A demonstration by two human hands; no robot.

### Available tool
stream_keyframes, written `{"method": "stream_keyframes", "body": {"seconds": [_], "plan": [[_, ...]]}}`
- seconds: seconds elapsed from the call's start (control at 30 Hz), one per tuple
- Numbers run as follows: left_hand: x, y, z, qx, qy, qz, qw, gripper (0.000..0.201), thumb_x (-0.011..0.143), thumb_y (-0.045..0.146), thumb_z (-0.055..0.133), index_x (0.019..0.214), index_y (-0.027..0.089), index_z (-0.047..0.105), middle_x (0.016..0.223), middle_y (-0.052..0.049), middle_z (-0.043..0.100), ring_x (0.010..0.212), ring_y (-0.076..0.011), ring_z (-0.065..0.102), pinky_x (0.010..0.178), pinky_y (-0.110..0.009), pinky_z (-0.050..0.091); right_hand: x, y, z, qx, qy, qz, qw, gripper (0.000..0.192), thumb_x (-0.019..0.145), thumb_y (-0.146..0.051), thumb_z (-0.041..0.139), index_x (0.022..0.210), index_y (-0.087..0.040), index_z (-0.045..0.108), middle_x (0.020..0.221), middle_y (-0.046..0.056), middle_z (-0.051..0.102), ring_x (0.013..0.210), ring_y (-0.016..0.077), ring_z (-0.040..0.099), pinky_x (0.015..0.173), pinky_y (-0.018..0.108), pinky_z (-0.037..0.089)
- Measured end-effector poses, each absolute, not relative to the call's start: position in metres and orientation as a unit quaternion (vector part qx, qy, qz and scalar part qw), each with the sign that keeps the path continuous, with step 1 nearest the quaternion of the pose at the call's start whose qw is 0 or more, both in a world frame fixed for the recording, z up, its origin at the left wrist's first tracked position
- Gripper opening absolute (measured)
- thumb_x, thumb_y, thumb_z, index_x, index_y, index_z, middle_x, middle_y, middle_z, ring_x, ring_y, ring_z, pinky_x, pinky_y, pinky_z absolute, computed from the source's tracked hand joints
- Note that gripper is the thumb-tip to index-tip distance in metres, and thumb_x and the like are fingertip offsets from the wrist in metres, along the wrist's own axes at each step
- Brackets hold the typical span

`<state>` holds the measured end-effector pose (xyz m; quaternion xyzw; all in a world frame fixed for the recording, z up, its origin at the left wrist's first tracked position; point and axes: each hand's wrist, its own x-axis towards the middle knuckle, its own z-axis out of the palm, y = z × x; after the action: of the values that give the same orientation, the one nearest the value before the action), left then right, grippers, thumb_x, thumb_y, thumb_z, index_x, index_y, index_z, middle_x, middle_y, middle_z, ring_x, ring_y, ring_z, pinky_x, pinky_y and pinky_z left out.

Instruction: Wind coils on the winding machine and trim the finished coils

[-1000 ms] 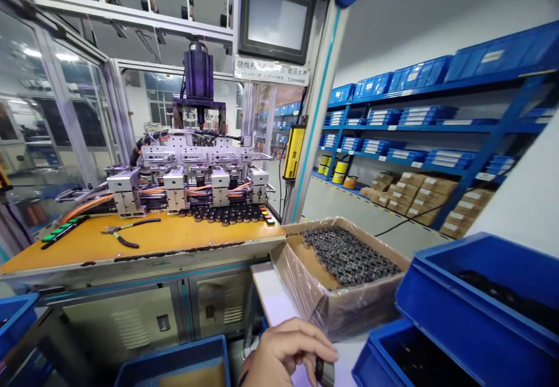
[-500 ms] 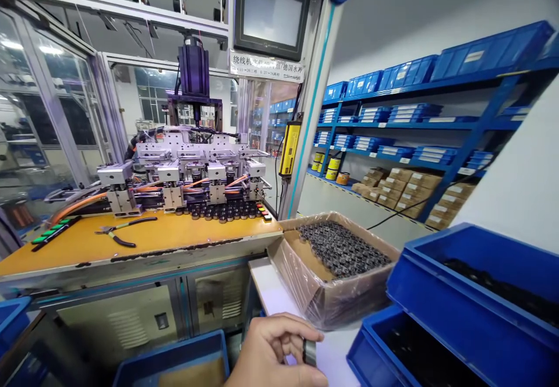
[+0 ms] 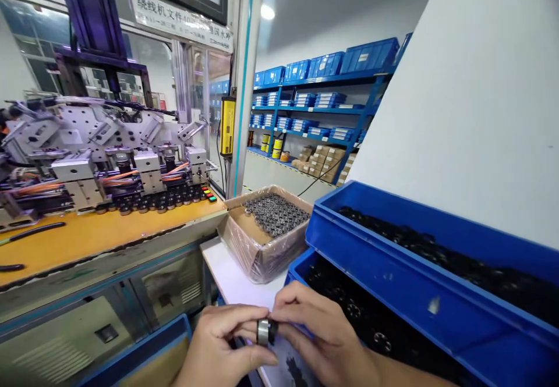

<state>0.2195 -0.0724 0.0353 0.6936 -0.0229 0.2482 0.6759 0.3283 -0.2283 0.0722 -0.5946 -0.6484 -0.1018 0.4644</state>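
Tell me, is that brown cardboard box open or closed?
Open. The cardboard box has its flaps folded out, and you can see the small dark parts piled inside its plastic liner.

A winding machine (image 3: 105,154) with grey metal blocks and orange cables stands along the back edge of the orange surface (image 3: 100,233), with a row of small black parts (image 3: 152,203) at its foot. A cardboard box (image 3: 262,241) lined with plastic and full of dark ring parts sits on a white shelf (image 3: 231,279) just off that surface's right edge, touching two stacked blue bins (image 3: 393,259); blue racking (image 3: 314,107) with bins and cartons lines the far wall
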Motion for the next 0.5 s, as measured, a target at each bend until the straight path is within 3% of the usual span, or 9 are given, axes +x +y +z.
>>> {"method": "stream_keyframes", "body": {"seconds": [0.27,0.4,0.5], "plan": [[0.225,-0.086,0.024,0.576,0.067,0.169,0.797,0.039,0.053,0.020,0.093,0.090,0.019,0.081,0.071,-0.004,0.080,0.066,-0.0181,0.074,0.065,-0.022,0.060,0.339,-0.236,0.063,-0.578,-0.647,-0.126,0.481,0.021,0.091,-0.004,0.056,0.106,-0.017,0.064,0.089,0.005,0.062,0.076,0.0118,0.060,0.065,0.020,0.051],[0.227,-0.080,0.025,0.603,0.016,0.160,0.781,0.038,0.056,0.015,0.091,0.092,0.023,0.081,0.076,-0.004,0.081,0.069,-0.0196,0.077,0.067,-0.022,0.061,0.336,-0.235,0.063,-0.590,-0.638,-0.202,0.451,0.016,0.092,-0.005,0.055,0.095,-0.014,0.067,0.084,0.006,0.061,0.070,0.0114,0.057,0.061,0.020,0.048],[0.225,-0.079,0.028,0.620,0.068,0.204,0.754,0.037,0.054,0.023,0.093,0.089,0.021,0.082,0.079,-0.006,0.082,0.074,-0.0242,0.078,0.071,-0.027,0.063,0.335,-0.234,0.062,-0.586,-0.644,-0.202,0.449,0.018,0.092,-0.009,0.052,0.101,-0.010,0.067,0.088,0.009,0.064,0.075,0.0137,0.059,0.065,0.023,0.050]]}}
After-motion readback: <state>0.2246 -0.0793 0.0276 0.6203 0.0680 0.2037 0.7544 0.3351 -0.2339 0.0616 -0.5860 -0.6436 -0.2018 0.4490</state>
